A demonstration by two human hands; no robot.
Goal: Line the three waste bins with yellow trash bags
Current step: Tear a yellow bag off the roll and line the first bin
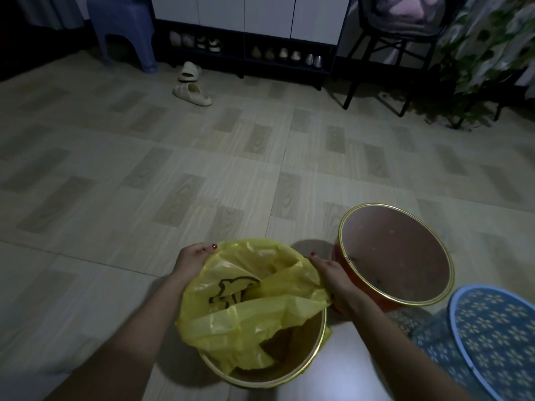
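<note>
— Pale tiled floor (144, 175), dim light. What sits nearest the person?

— A round waste bin (307, 354) with a gold rim, at the near edge of the floor. A yellow trash bag (249, 308) with a black printed drawing is draped over its mouth, covering the far and left parts of the rim, while the near right part of the rim is bare and the bin's inside shows there.

— And the hands?

— Both are on the bag, apart, one at each side of the bin. The left hand (192, 260) grips the bag's edge at the far left of the rim, thumb on top. The right hand (333, 274) pinches the bag's edge at the right side of the rim, fingers curled round the plastic.

— Any other bins?

— A red bin (396, 253), also gold-rimmed, stands just beside the first, to its right and a little farther off; it has no liner. Near the right edge of the floor is a blue patterned bin (492, 331), only partly in view.

— Farther out?

— A pair of pale slippers (191, 88) lies toward the far side of the floor, before a shoe cabinet (246, 30) with shoes in its lower shelf. A blue stool (124, 27) stands at the far left, a dark chair (388, 39) and a leafy plant (486, 59) at the far right.
</note>
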